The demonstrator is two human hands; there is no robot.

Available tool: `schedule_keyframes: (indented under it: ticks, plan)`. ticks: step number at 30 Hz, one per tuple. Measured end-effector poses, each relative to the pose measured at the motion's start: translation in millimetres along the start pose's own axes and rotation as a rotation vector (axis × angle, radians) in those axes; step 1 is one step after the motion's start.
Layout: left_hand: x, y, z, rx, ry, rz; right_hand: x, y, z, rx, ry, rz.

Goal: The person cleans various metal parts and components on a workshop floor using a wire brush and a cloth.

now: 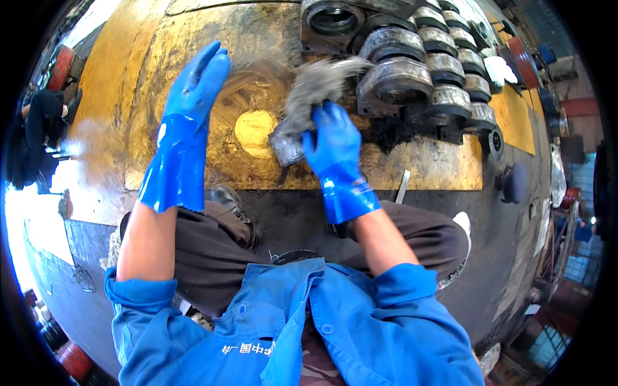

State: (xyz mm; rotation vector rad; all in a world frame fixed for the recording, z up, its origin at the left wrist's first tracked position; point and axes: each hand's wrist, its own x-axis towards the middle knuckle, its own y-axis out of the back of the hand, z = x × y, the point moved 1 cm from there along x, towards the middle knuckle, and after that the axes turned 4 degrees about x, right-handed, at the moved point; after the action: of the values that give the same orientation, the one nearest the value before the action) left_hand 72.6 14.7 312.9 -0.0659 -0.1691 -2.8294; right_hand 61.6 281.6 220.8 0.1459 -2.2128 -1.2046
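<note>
Both hands wear long blue rubber gloves. My left hand [198, 80] hovers over the left part of the stained yellow board [148, 64], fingers stretched out, holding nothing. My right hand [337, 136] is closed on a grey rag [318, 90], which is smeared by motion. Just left of that hand and under the rag's lower end is a dark, shiny block-like piece [287, 147], partly covered; its kind is not clear. A round, bright yellow patch [255, 134] shows on the board between my hands, with dark circular smears around it.
Rows of heavy metal bearing housings [447, 103] fill the board's right side. A flat metal strip [403, 186] lies at the near edge, and a dark round part [512, 183] stands further right. Another person's leg [42, 119] shows at far left.
</note>
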Motion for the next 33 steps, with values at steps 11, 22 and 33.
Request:
schedule_keyframes:
  ticks: [11, 22, 33]
  plan:
    - [-17, 60, 48, -0.112, 0.054, 0.152, 23, -43, 25, 0.110, -0.182, 0.106]
    - [-33, 51, 41, -0.535, 0.151, -0.040, 92, 33, 73, 1.386, -0.761, 0.151]
    - [-3, 109, -7, 0.416, -0.221, 0.173, 162, 28, -157, 0.833, 0.180, -0.172]
